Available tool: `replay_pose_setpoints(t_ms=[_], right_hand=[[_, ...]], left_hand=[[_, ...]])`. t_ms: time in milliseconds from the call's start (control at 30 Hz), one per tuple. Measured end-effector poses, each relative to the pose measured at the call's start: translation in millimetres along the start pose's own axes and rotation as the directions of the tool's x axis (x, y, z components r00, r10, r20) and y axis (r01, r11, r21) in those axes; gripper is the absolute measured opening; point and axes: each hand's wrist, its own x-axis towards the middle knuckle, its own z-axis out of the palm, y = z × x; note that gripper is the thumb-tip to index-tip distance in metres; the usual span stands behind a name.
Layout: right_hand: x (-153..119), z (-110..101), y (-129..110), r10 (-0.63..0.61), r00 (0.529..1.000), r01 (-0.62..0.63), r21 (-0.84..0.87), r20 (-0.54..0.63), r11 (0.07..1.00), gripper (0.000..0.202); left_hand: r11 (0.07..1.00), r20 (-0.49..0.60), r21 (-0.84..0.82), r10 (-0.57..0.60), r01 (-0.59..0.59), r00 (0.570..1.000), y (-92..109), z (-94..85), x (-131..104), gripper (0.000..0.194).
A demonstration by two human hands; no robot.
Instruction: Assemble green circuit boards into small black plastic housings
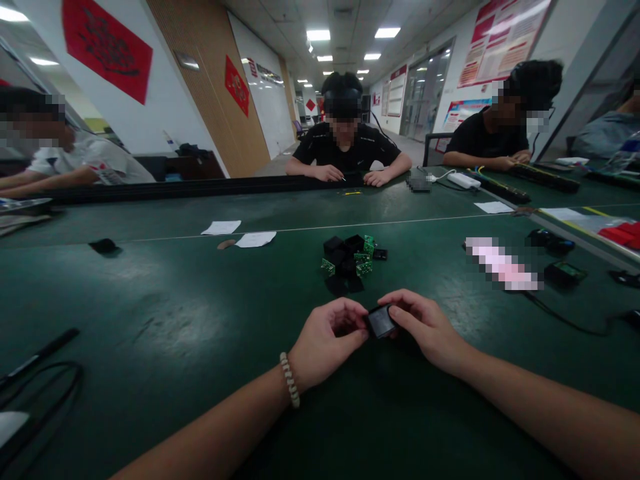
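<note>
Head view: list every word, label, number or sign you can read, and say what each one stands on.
No text can be read.
Red diamond poster on the left wall: dark characters, too blurred.
Second red diamond: blurred.
Red and white notice boards on the right wall: print too small.
White paper slips on the green table: no legible writing.
Small black part held by left hand and right hand: no marking visible.

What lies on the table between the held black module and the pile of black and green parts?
In the head view, only bare green table shows between the small black module, held by both hands, and the pile of parts.
</note>
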Motion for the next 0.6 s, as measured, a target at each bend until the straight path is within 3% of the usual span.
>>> replay_pose_setpoints(t_ms=[600], right_hand=[[-0.9,-0.5,-1.8,-0.015,1.000,0.015,-0.029,0.013,0.999,0.022]], left_hand=[[1.000,-0.021,-0.012,0.001,-0.002,1.000,4.4,0.8,0.4,0.019]])
